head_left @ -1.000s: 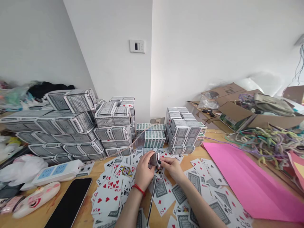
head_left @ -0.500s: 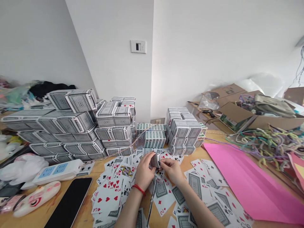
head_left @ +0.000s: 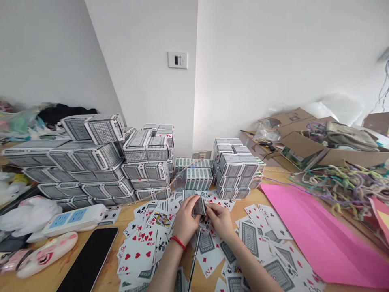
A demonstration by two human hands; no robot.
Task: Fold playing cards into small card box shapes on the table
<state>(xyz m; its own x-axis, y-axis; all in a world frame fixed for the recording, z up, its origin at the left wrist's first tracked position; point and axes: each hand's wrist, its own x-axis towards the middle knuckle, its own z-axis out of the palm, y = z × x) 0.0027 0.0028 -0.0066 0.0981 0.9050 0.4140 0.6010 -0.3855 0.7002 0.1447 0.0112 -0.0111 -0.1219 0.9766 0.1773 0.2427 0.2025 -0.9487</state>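
Both hands meet over a spread of loose playing cards in the middle of the table. My left hand, with a red cord at the wrist, is closed around a small grey-patterned piece of folded playing cards. The fingertips of my right hand pinch the right edge of that same piece. Its underside and the exact number of cards are hidden by the fingers. Face-up and face-down cards lie under and around both forearms. A thin dark strip stands up between the forearms.
Blocks folded from playing cards are stacked high at the left, with another stack right of centre. Green-and-white card boxes stand between. A phone, power strip, pink sheet and tangled yarn-like strands lie around.
The folded cards have turned slightly in my fingers, so more of their patterned face shows. My right fingers have shifted a little; the surrounding things look the same.
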